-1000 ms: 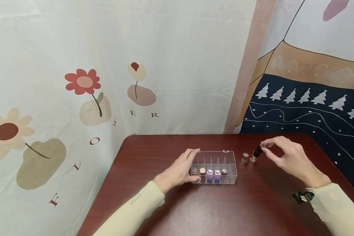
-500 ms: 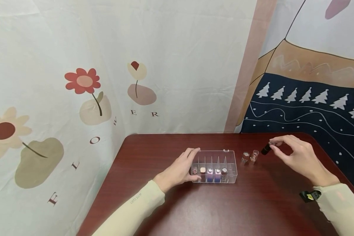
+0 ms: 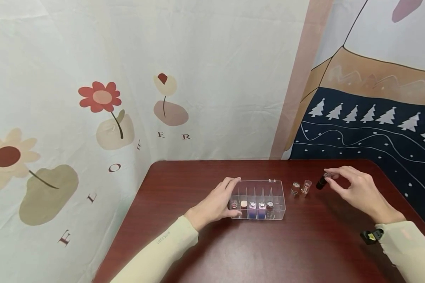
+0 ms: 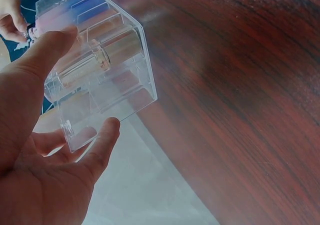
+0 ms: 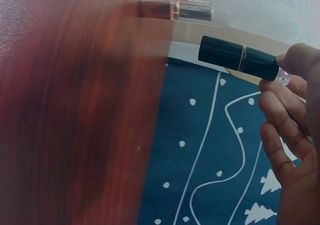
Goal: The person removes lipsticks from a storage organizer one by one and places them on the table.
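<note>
At woodgrain tabletop (image 3: 269, 249), right hand (image 3: 363, 192) pinching black cylinder (image 5: 237, 58), left hand (image 3: 212, 202) gripping box (image 3: 278, 214) (transparent)

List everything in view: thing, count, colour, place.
Table: 1, reddish, below
Box: 1, clear, on table
Boxed tubes: 5, two purple-blue, others mixed, one row
Loose tubes: 2, mostly clear, right of box
Black tube: 1, black, right of those two
Floral hanging: 1, off-white, behind and left
Tree hanging: 1, mostly navy, right
Wrist device: 1, black and yellow, lower right
Sleeves: 2, cream, both arms
Left grip: 1, bare, gripping box's left end
Right grip: 1, bare, pinching black tube's end
</note>
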The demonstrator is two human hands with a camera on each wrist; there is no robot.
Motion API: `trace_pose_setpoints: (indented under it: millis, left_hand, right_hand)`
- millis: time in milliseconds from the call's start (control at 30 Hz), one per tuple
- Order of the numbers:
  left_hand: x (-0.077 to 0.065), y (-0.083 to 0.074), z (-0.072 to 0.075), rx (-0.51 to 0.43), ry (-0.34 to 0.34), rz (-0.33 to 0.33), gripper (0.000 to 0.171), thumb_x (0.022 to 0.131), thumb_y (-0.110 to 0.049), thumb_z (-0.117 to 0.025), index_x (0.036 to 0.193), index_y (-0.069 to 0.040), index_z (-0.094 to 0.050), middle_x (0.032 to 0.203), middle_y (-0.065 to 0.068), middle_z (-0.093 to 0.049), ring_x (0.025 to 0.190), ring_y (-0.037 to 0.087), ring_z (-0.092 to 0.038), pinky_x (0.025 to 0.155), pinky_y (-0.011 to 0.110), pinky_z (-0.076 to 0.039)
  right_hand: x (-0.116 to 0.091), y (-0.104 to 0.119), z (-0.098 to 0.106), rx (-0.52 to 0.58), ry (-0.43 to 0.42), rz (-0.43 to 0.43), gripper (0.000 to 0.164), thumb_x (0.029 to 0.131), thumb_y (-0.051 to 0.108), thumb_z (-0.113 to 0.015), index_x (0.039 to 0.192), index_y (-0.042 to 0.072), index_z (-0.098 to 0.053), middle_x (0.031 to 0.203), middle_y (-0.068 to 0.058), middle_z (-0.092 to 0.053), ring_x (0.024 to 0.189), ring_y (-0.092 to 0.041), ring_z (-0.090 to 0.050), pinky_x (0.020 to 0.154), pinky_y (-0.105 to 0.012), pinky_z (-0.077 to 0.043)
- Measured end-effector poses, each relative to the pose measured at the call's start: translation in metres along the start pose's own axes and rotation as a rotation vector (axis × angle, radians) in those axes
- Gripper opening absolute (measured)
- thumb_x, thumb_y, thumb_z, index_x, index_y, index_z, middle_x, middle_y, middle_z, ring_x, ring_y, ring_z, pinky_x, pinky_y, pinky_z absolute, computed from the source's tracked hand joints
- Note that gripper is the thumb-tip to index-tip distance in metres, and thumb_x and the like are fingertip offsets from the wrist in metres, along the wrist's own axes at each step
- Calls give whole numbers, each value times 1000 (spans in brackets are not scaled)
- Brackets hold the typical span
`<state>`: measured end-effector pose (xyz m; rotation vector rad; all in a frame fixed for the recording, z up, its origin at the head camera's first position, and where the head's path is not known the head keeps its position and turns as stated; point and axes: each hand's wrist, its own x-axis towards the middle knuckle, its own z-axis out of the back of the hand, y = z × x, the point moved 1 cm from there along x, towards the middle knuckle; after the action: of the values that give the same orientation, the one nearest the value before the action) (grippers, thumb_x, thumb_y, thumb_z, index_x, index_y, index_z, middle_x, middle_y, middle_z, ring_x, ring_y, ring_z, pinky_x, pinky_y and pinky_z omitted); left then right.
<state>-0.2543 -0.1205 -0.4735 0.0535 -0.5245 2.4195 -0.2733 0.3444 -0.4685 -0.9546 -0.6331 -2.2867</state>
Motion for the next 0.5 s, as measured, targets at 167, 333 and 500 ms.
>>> trace_pose_setpoints:
  millis: [167,333,500]
  left_hand:
    - [0,0,1,-2,-2,-7,114,90,-34,-104,177,-1,-37,165,19,-56,150,36,-63,134,45,-53]
    - [-1,0,0,-9,-2,-8,114,91,-34,-104,176,0,-38,165,19,-56,150,37,-63,133,46,-53]
    - [-1,0,0,-7,-2,-9,114,91,-34,-104,176,1,-37,166,19,-55,152,36,-62,134,46,-52]
  right_hand:
    - [-3,-1,-4,-13,26,-17,45,75,-3,-99,117,8,-88,101,-5,-85,91,-8,-69,95,-1,-46]
    - [-6,0,-10,-26,56,-33,44,74,-3,-100,115,9,-88,99,0,-84,87,-7,-69,88,-6,-49]
    - [-8,0,-14,-17,73,-44,44,75,-2,-101,115,10,-88,98,0,-83,85,-10,-70,91,-2,-47]
